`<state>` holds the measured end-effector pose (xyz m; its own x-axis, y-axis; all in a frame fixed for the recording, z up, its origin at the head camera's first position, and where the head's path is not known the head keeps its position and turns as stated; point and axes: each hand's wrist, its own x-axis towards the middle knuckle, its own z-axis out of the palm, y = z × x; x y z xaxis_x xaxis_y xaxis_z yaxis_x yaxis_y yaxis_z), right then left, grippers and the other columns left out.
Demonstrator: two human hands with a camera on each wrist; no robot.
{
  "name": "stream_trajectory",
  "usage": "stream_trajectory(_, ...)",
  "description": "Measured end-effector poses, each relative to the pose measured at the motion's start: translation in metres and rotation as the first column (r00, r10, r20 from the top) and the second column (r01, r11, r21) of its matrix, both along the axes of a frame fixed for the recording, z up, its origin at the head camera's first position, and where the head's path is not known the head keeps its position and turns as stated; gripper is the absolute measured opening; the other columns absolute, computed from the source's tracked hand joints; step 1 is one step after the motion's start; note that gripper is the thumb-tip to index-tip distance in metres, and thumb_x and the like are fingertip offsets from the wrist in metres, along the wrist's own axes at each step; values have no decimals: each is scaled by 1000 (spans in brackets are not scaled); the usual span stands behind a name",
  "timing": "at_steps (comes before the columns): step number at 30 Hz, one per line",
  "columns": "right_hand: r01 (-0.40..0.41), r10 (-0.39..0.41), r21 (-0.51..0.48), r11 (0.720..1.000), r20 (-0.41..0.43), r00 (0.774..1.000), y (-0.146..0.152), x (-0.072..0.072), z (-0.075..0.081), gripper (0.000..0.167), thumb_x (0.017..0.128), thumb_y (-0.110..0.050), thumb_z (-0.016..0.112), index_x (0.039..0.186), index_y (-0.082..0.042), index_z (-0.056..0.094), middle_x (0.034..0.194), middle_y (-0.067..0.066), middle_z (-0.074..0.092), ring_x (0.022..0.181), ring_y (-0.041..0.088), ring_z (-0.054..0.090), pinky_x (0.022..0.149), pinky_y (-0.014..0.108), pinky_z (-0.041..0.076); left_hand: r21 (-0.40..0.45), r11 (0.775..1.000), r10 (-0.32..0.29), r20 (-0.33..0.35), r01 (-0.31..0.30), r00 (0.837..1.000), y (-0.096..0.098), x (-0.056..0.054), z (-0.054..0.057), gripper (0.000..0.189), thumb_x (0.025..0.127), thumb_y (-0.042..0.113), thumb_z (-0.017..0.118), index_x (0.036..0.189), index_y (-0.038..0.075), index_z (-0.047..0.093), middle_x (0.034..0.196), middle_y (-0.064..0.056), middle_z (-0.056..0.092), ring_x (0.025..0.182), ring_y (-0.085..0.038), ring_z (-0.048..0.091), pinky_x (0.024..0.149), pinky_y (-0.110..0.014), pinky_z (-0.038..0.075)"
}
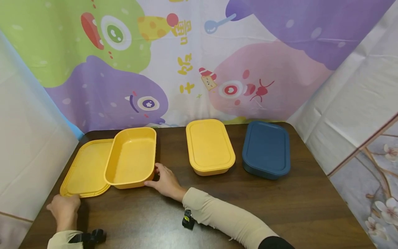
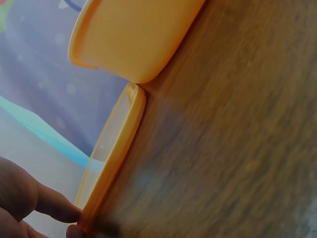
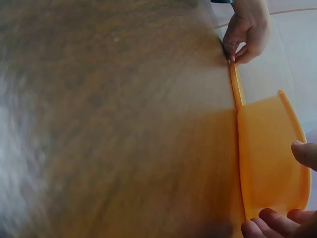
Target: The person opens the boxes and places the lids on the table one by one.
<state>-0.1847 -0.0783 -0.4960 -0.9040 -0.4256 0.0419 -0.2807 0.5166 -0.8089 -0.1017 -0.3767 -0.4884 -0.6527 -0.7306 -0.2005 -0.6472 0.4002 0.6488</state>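
Observation:
A yellow lid [image 1: 88, 167] lies at the left of the table, and its near edge is pinched by my left hand [image 1: 64, 209]. The left wrist view shows thumb and finger on the rim of this lid [image 2: 116, 144]. An open yellow lunch box [image 1: 132, 160], with nothing inside, stands to the right and overlaps the lid's right side in the head view. My right hand [image 1: 166, 181] grips the near right corner of the box, thumb on the front wall and fingers along the right side. The right wrist view shows the outer wall of this box [image 3: 267, 158].
A second yellow lunch box [image 1: 210, 145], lid on, stands at the back middle of the brown table [image 1: 248, 204]. Right of it stands a dark blue lunch box [image 1: 266, 148], also lidded. A cartoon-printed cloth [image 1: 186, 103] hangs behind the table.

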Motion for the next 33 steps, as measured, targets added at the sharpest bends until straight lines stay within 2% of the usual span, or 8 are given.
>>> stream_trajectory(9, -29, 29, 25, 999, 2, 1000, 4, -3, 5, 62, 83, -35, 78, 132, -8, 52, 114, 6, 63, 105, 19, 59, 88, 25, 49, 7, 1000, 17, -5, -17, 1000, -1, -1, 1, 54, 77, 4, 47, 118, -31, 37, 109, -48, 33, 98, -55, 33, 85, -60, 35)
stream_trajectory(12, -33, 32, 34, 999, 15, 999, 5, -4, 6, 63, 83, -35, 77, 133, -8, 51, 115, 6, 62, 105, 19, 59, 89, 26, 49, 16, 1000, 17, 8, -17, 1000, 0, -1, 2, 58, 78, 5, 47, 122, -31, 34, 117, -49, 31, 99, -57, 34, 86, -61, 36)
stream_trajectory(16, -41, 39, 51, 998, 30, 999, 6, -5, 7, 65, 83, -37, 77, 135, -8, 51, 115, 6, 63, 105, 18, 60, 89, 26, 49, 55, 998, 31, 50, -34, 998, 2, 0, 2, 64, 81, 7, 47, 131, -29, 26, 130, -50, 21, 100, -59, 37, 87, -63, 38)
stream_trajectory(20, -51, 49, 55, 997, 38, 998, 7, -5, 7, 65, 83, -36, 77, 134, -7, 51, 115, 7, 64, 105, 18, 61, 88, 25, 49, 69, 997, 40, 74, -45, 996, 2, 1, 3, 67, 86, 12, 46, 135, -27, 21, 134, -49, 17, 106, -61, 36, 91, -64, 37)
stream_trajectory(23, -57, 56, 55, 997, 25, 998, 8, -7, 9, 64, 83, -35, 77, 134, -6, 51, 116, 8, 65, 106, 20, 61, 89, 26, 50, 69, 996, 52, 49, -55, 997, 3, 0, 3, 71, 89, 17, 45, 140, -24, 18, 137, -48, 15, 116, -62, 32, 100, -64, 33)
stream_trajectory(26, -59, 59, 66, 996, 10, 998, 9, -9, 11, 63, 84, -35, 76, 134, -5, 52, 117, 10, 65, 107, 22, 62, 90, 27, 50, 67, 995, 70, -6, -70, 998, 4, -1, 4, 73, 92, 20, 45, 144, -21, 15, 141, -48, 12, 129, -61, 21, 109, -63, 23)
stream_trajectory(29, -62, 63, 85, 994, -7, 998, 11, -11, 12, 64, 84, -36, 76, 133, -5, 52, 117, 10, 65, 108, 21, 62, 90, 26, 50, 74, 993, 94, -59, -90, 994, 4, -3, 5, 72, 93, 21, 45, 146, -19, 16, 144, -47, 11, 135, -60, 13, 112, -62, 16)
stream_trajectory(33, -68, 71, 101, 993, -26, 997, 13, -15, 15, 63, 85, -37, 75, 134, -5, 52, 119, 10, 65, 109, 21, 62, 90, 26, 50, 88, 991, 113, -117, -103, 987, 6, -5, 8, 72, 94, 22, 46, 148, -14, 17, 147, -44, 10, 137, -57, 11, 113, -62, 15)
